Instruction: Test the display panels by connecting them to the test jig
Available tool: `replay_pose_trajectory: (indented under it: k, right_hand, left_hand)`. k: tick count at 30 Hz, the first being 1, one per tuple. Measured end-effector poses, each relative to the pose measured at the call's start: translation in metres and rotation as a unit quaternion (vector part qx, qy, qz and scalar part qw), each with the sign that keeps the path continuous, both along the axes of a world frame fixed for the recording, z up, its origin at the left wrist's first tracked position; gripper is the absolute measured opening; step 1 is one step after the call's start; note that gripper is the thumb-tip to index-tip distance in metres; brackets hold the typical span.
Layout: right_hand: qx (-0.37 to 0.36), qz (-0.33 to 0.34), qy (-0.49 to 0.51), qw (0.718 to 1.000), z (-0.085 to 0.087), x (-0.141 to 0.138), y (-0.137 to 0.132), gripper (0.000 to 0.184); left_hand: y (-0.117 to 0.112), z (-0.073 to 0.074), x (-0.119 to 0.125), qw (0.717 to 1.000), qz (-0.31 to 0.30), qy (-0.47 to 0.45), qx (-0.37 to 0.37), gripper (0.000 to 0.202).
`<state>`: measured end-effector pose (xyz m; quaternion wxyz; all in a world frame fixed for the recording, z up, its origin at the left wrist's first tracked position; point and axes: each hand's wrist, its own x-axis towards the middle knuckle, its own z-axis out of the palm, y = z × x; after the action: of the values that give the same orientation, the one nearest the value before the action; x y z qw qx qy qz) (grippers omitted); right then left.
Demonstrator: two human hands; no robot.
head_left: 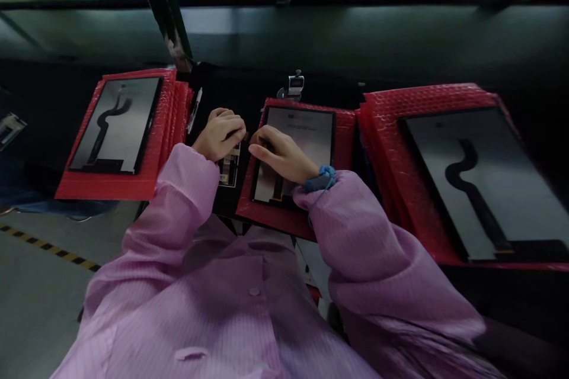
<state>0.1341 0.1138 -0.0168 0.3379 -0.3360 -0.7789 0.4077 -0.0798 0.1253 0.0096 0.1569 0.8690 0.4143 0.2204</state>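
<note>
Close together at the middle of the bench are my two hands. My left hand [221, 133] is closed, its fingers curled down and their tips hidden; under it lies a small circuit board [230, 169]. Over the left part of the middle display panel [311, 136] is my right hand [284, 154], fingers and thumb bent together towards the left hand. Anything within either grip is too small or hidden to make out. That panel rests on a red bubble-wrap sleeve [344, 136]. A blue wrist strap [322, 179] circles my right wrist.
To the left, a display panel [124, 124] with a black flex cable tops a stack of red sleeves [111, 186]. Another panel [524, 177] lies on a red stack [400, 172] at right. Behind are a pen [194, 111] and a metal tally counter [295, 84].
</note>
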Motion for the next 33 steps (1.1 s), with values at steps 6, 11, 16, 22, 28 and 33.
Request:
replay_pose_trajectory:
  k: [6, 11, 16, 22, 28, 33]
  right_hand:
    - [-0.242, -0.012, 0.158, 0.957, 0.007, 0.006, -0.002, 0.017]
    - [-0.388, -0.007, 0.256, 0.885, 0.014, 0.009, 0.001, 0.029]
    - [-0.368, 0.007, 0.219, 0.904, 0.012, 0.009, 0.006, 0.057]
    - [-0.333, -0.028, 0.228, 0.914, 0.008, 0.005, 0.004, 0.059]
    - [-0.31, -0.05, 0.249, 0.916, 0.01, 0.001, -0.002, 0.049]
    - [-0.312, -0.09, 0.247, 0.913, 0.016, -0.004, -0.004, 0.057]
  left_hand:
    - [0.002, -0.003, -0.001, 1.0, 0.011, -0.003, 0.006, 0.031]
    - [0.003, -0.005, -0.002, 1.0, 0.003, -0.017, 0.021, 0.035]
    - [0.003, -0.006, -0.002, 0.999, 0.0, -0.026, 0.03, 0.037]
    - [0.001, -0.003, 0.0, 1.0, 0.012, -0.014, 0.007, 0.03]
    - [0.0, -0.001, 0.002, 1.0, 0.015, -0.013, -0.001, 0.03]
    - [-0.002, 0.001, 0.002, 1.0, 0.023, -0.005, -0.009, 0.028]
